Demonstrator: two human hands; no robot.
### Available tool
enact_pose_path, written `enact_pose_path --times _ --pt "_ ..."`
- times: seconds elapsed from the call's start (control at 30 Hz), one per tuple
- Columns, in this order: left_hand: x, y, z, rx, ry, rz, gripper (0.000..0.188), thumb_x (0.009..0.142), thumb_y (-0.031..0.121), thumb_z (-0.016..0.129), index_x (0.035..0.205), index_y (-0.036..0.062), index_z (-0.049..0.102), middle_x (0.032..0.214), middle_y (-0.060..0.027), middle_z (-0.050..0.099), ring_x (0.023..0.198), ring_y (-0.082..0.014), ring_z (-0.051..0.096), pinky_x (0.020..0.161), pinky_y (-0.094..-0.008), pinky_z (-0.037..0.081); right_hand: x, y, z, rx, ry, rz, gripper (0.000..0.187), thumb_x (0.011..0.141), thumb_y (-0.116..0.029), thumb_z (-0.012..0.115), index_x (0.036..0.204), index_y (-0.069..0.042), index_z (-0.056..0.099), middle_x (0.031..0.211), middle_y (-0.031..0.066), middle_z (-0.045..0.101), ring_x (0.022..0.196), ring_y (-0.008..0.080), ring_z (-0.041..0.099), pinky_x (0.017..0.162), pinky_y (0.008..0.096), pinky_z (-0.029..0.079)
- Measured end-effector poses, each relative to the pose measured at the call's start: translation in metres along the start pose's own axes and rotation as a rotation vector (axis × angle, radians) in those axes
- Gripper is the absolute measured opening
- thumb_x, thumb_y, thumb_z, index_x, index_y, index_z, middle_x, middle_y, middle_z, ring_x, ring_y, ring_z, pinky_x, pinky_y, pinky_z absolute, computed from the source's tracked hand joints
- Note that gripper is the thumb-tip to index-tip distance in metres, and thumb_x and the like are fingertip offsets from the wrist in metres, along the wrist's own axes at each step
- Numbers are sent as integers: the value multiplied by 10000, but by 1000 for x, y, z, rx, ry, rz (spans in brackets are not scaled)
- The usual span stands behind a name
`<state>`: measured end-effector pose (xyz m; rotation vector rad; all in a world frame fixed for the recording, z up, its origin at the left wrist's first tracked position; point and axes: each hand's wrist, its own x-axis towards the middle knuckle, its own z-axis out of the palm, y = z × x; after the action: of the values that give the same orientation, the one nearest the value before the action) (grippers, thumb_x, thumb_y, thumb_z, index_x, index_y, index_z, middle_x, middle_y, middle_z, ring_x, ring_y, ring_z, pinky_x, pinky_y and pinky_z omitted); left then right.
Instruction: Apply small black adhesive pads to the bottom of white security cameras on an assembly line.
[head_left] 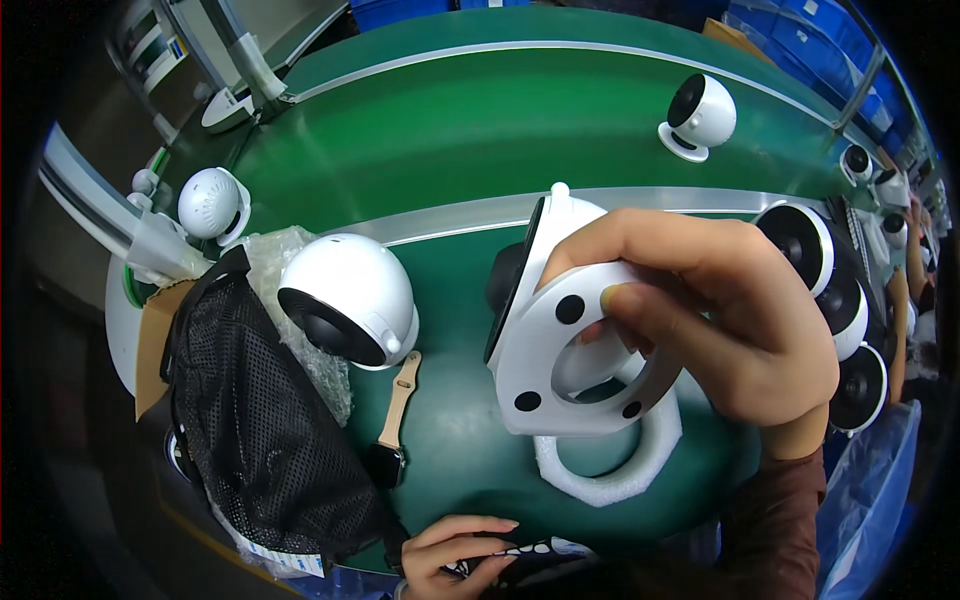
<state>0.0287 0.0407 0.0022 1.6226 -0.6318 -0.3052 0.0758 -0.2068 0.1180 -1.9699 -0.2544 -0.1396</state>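
My right hand (720, 310) grips a white ball-shaped device (575, 215) with a black front, holding it tilted above the green table. Its ring-shaped base (520, 375), with black round pads on the underside, faces me, thumb and fingers closed on its rim. Beneath it lies a white foam ring (660, 445). At the lower edge, my left hand (455, 555) has its fingers stretched out and apart, next to a black-and-white patterned cloth (560, 546). A similar white device (360, 290) rests on the table to the left, beside a smartwatch (390, 450) with a beige strap.
A black mesh bag (260, 410) and bubble wrap (285, 255) lie at the left by a cardboard box (155, 345). More devices stand on the green conveyor (480, 120) and in a row at the right (800, 240). Other people's arms (898, 330) show at far right.
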Motion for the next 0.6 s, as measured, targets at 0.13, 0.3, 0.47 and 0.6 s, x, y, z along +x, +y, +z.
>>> enact_pose_path --times 0.13,0.3,0.47,0.6 --pt "-3 -2 -1 33 22 -60 122 610 -19 678 721 -14 627 861 -172 615 724 -212 612 645 -276 482 2 -14 -8 24 30 289 148 762 -73 580 866 31 564 760 61 587 650 77 555 566 182 448" --pt "-2 -4 -5 71 -8 -38 119 614 -22 675 721 -19 624 869 -172 611 729 -221 614 651 -280 485 26 18 -15 99 73 198 166 770 -145 616 821 8 579 678 8 576 572 35 505 521 151 384" --pt "-1 0 -8 90 -32 -88 122 618 -19 678 728 -16 625 875 -170 611 734 -223 615 660 -283 487 34 35 -5 -86 188 -23 194 796 -145 532 846 35 584 654 64 578 576 119 542 606 257 447" --pt "-2 -5 -4 58 -25 -45 117 620 -16 680 724 -17 627 849 -171 617 728 -224 616 661 -278 487 17 16 -5 -23 129 131 188 858 -119 450 928 20 557 707 -2 545 659 29 486 564 156 354"
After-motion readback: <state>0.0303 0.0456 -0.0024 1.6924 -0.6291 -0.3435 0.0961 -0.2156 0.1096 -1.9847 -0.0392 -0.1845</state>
